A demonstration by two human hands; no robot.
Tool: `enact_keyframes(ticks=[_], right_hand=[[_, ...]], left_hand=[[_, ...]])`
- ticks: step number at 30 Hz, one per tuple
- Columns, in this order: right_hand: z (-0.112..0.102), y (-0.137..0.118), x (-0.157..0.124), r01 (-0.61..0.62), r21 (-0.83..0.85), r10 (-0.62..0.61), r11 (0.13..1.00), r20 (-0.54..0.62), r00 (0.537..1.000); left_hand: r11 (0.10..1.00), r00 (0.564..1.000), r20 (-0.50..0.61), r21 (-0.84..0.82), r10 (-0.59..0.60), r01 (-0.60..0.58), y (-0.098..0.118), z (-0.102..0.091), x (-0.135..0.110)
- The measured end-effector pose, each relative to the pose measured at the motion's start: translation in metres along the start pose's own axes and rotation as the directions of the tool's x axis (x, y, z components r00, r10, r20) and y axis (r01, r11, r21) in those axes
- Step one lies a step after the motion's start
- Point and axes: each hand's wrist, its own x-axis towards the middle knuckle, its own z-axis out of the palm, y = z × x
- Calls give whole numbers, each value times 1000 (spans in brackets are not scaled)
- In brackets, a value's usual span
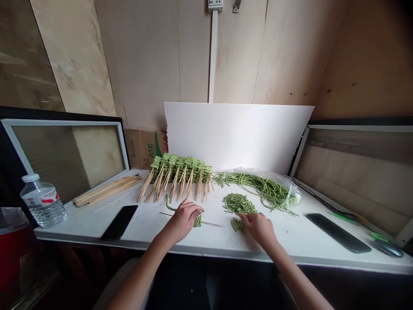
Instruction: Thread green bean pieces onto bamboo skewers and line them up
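Observation:
My left hand (184,219) is closed, its fingers pinched over a few cut green bean pieces (197,222) just above the table. A thin wooden skewer (213,224) sticks out on both sides beneath that hand; whether it passes through the pieces is hidden. Behind the fingers lies a bent length of long bean (168,204). My right hand (260,228) has its fingertips drawn together at a small group of cut bean pieces (237,224); what they grip, if anything, cannot be made out. A larger heap of cut pieces (238,203) lies right behind it.
Skewered bean bundles (180,168) are stacked at the back, sticks forward. Uncut long beans (267,188) lie in a plastic bag. Bare skewers (106,190), a phone (119,222) and a water bottle (43,202) are left; a dark flat object (338,232) is right.

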Motion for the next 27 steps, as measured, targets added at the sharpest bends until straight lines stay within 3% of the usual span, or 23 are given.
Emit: enact_keyframes(ticks=[6,8,12,15,20,27], right_hand=[[-7,-3,5,-58,2,58,998,-13,998],[-12,-8,5,-45,73,45,996,-3,999],[-28,-39,-8,138,392,-184,910,82,980],[-35,-71,-24,229,552,-312,802,59,948],[-25,-98,-27,334,604,-429,724,16,903],[-26,-90,-6,372,609,-430,701,-56,901]], left_hand=[[1000,998,63,-16,-14,15,2,-5,-4],[999,996,89,-22,-21,23,3,-5,-5],[996,995,99,-83,-18,26,3,2,-5],[989,997,70,-146,-19,29,2,10,-3],[984,999,41,-178,-19,26,3,20,-3],[991,995,52,-96,-89,94,3,18,-3]])
